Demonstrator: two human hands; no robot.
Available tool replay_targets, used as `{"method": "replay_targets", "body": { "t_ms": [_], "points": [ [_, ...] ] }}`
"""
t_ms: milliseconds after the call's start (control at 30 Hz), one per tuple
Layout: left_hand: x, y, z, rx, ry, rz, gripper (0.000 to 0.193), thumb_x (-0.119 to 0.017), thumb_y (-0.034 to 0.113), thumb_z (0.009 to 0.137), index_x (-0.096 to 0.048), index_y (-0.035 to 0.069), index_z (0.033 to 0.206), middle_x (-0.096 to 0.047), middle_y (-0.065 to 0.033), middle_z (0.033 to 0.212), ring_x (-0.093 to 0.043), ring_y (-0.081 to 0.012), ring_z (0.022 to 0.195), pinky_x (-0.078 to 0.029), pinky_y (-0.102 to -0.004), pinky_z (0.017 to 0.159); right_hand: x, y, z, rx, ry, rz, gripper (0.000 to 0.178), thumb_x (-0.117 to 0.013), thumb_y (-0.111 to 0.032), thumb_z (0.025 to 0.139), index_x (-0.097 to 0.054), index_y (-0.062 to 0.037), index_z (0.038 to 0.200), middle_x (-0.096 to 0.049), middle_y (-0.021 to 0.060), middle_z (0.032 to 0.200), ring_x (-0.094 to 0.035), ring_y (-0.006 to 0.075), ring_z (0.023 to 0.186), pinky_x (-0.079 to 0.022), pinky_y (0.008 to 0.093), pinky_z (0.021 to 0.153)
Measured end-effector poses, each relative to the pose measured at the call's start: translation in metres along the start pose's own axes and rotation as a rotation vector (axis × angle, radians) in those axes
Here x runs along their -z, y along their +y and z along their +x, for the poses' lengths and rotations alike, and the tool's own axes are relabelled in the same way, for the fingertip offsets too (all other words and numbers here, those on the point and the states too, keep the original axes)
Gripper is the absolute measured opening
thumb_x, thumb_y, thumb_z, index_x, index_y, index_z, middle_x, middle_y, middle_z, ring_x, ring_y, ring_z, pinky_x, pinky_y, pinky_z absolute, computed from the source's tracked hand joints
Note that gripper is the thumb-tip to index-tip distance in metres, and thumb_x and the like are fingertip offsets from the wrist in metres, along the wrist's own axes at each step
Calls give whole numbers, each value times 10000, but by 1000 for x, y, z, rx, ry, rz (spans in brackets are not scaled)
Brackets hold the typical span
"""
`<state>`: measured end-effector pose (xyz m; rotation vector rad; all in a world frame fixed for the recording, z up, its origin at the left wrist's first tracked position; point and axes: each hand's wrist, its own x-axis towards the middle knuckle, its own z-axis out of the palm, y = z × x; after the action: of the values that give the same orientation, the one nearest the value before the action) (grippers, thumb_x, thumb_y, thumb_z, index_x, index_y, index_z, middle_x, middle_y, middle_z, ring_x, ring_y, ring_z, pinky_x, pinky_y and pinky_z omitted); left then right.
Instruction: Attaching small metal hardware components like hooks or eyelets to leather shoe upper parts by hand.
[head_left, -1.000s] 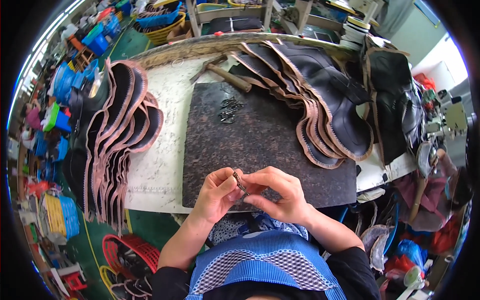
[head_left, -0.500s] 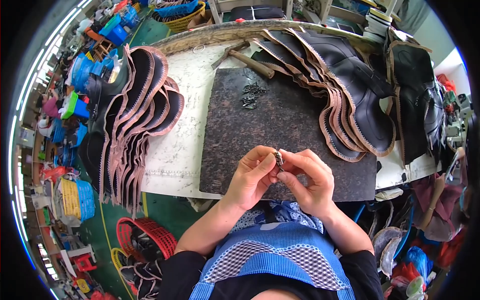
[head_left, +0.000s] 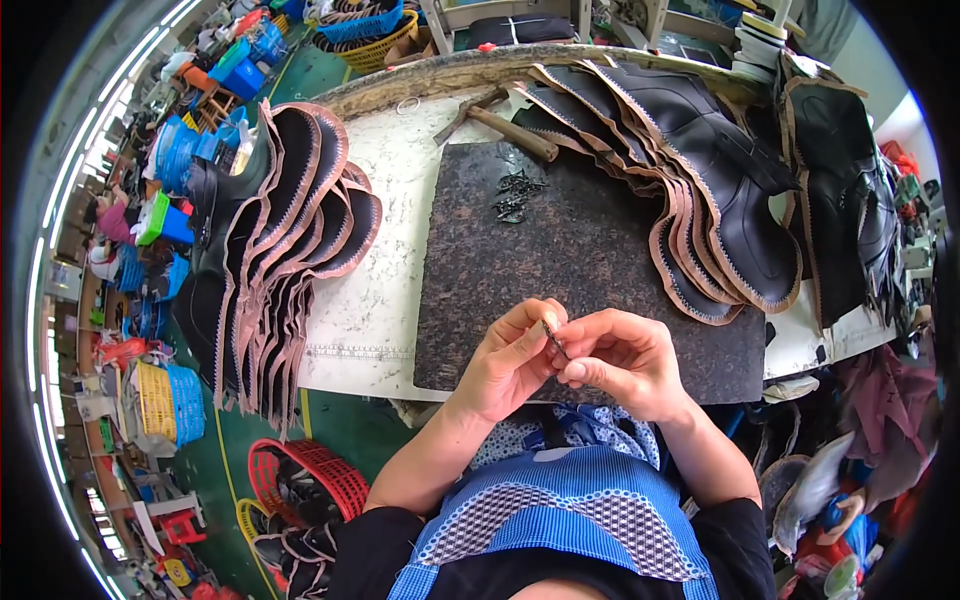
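My left hand (head_left: 505, 362) and my right hand (head_left: 622, 360) meet over the near edge of a dark speckled stone slab (head_left: 560, 250). Together their fingertips pinch a small dark metal piece (head_left: 553, 340). A small heap of the same dark metal bits (head_left: 515, 195) lies farther back on the slab. A wooden-handled hammer (head_left: 500, 125) rests at the slab's far edge.
A fanned stack of black leather pieces with tan stitched edges (head_left: 280, 240) lies to the left on the white worktable (head_left: 370, 290). A similar stack (head_left: 700, 180) spreads to the right. Red basket (head_left: 310, 475) and coloured bins stand on the green floor at left.
The view shifted, so the slab and hands sit a little lower and more central. Both hands stay together on the small metal piece, turning it slightly.
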<state>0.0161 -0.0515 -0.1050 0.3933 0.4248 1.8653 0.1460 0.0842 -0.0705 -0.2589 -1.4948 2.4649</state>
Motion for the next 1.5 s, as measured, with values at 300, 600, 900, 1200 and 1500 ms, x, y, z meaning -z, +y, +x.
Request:
{"method": "replay_targets", "body": {
  "t_ms": [300,600,900,1200,1500],
  "points": [
    [10,-8,-9,95,-70,-242,182,-598,217,1057,-615,38,1080,-576,-58,1081,-691,-205,891,-596,-361,855,-3,16,-1,57,-5,41,195,-775,-45,916,-699,48,1069,-740,142,883,-743,189,763,-627,283,681],
    [-2,-4,-8,68,16,-146,154,-610,197,1057,-637,48,1084,-620,-34,1012,-651,-141,868,-560,-333,825,3,22,-2,111,67,53,151,-731,-18,949,-710,38,1088,-743,117,918,-724,151,800,-603,256,713],
    [-2,-18,-25,95,223,160,242,-698,272,1011,-706,64,1133,-662,27,946,-572,-49,832,-476,-220,733,-1,-13,13,487,-119,-1017,324,-860,-111,765,-747,11,1043,-688,117,938,-656,209,772,-523,310,684],
    [5,-53,-71,-115,166,-264,190,-690,216,1019,-693,36,1077,-619,30,873,-545,-73,759,-470,-214,717,0,13,6,384,-391,-1034,262,-757,-153,944,-686,49,1094,-560,71,946,-535,122,759,-430,219,628],
    [12,-75,-75,-164,-44,-505,228,-644,231,1046,-656,33,1158,-656,-10,985,-608,-84,881,-518,-246,791,-13,37,-2,422,-297,-723,184,-745,-179,963,-744,-23,1060,-517,-1,795,-377,52,575,-261,209,497]
  ]
}}
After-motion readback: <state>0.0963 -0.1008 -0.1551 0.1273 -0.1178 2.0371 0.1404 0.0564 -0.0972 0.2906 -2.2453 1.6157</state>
